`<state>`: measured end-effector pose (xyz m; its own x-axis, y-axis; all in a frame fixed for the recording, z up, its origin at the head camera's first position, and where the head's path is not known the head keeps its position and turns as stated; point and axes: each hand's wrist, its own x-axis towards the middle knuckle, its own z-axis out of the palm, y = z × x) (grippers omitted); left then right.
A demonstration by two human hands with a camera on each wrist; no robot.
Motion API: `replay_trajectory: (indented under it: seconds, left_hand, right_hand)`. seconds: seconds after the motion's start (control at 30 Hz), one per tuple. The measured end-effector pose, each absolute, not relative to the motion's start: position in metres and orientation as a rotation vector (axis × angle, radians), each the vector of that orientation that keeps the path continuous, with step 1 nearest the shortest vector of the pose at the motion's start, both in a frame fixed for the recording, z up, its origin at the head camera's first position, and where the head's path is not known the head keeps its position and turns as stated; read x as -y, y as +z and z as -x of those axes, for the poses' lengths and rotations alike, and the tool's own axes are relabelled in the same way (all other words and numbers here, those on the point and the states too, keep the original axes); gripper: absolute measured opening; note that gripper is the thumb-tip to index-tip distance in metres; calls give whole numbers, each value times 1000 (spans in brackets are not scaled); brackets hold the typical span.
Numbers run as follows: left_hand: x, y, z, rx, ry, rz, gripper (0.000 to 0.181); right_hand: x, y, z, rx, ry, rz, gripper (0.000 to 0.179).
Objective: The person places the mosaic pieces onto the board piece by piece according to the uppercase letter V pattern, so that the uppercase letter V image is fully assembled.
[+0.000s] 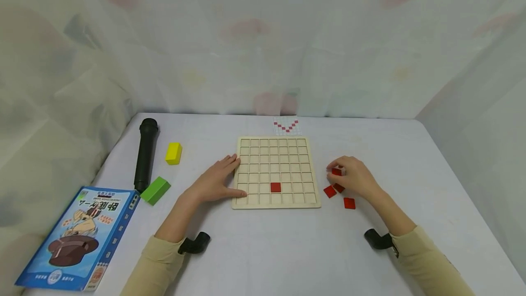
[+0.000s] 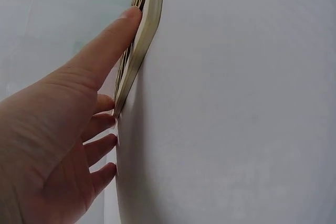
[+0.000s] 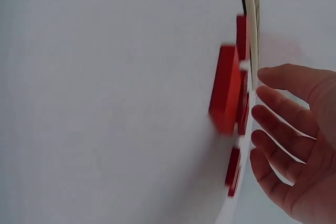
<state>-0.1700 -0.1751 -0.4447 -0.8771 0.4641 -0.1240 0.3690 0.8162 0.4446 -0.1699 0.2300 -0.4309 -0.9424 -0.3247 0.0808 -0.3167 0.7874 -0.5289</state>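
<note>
A pale wooden grid board (image 1: 266, 205) lies in the middle, with one red square tile (image 1: 276, 187) in a lower cell. My left hand (image 1: 215, 179) rests at the board's left side. Its thumb lies on the corner area and its fairly straight fingers touch the side edge, as the left wrist view shows too. Right of the board, my right hand (image 1: 354, 176) hovers over several loose red tiles (image 1: 349, 203). Its loosely bent fingers are apart from the thumb. In the right wrist view, red tiles (image 3: 226, 87) lie beside the fingers, with none visibly gripped.
A small card with a red V pattern (image 1: 286, 125) lies behind the board. To the left are a black microphone (image 1: 145, 154), a yellow block (image 1: 174, 153), a green block (image 1: 155, 190) and a blue game box (image 1: 78, 236). Fabric hangs behind the white table (image 1: 279, 255).
</note>
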Motion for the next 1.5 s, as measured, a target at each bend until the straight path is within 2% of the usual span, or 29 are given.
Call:
replay_trajectory:
  seconds: [0.43, 0.7, 0.9, 1.5]
  left_hand:
    - [177, -445, 170, -2792, 642, -640, 101]
    - [176, -444, 169, -2868, 671, -684, 73]
    - [176, -444, 170, -2924, 662, -701, 60]
    - [172, -444, 166, -2902, 705, -686, 57]
  right_hand:
    - [-256, -430, 170, -3002, -784, 444, 21]
    - [-254, -430, 171, -2987, -823, 437, 21]
    - [-237, -429, 175, -2929, -906, 458, 22]
    - [-153, -432, 179, -2783, -1041, 631, 24]
